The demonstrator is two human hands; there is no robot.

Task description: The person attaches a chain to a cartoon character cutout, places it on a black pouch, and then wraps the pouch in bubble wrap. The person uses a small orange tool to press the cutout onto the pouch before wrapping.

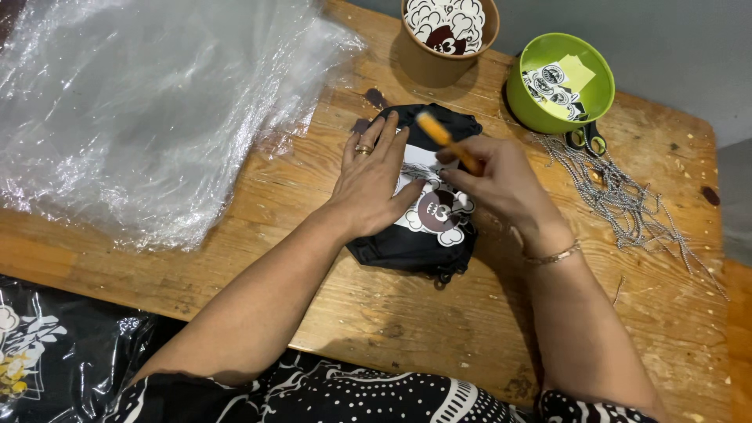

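A folded black cloth bag (pixel 415 243) lies on the wooden table (pixel 407 329), with a white cartoon card (pixel 437 210) on top of it. My left hand (pixel 368 182) presses flat on the bag's left side, fingers spread, a ring on one finger. My right hand (pixel 501 184) hovers over the bag's right side and grips a thin orange tool (pixel 446 139), blurred, pointing up and to the left.
Clear plastic bags (pixel 141 102) cover the table's left. A brown paper cup (pixel 442 39) of cartoon cards and a green bowl (pixel 560 82) of round tags stand at the back. Scissors (pixel 587 139) and several ball chains (pixel 627 196) lie on the right.
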